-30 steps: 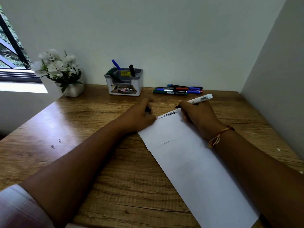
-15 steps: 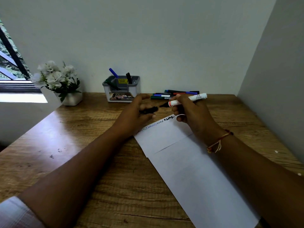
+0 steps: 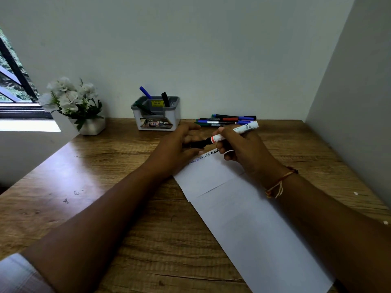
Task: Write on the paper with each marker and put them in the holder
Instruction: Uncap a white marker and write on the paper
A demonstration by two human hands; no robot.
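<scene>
Wooden desk (image 3: 105,187) in white-walled corner, right hand (image 3: 243,151) gripping marker (image 3: 239,130), left hand (image 3: 175,149) pinching cap (image 3: 196,143)

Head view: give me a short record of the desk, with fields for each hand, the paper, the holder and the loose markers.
right hand: grips white marker
left hand: grips black cap at its tip
paper: flat on desk, writing at far edge
holder: at desk's back, three markers inside
loose markers: lying right of holder
</scene>
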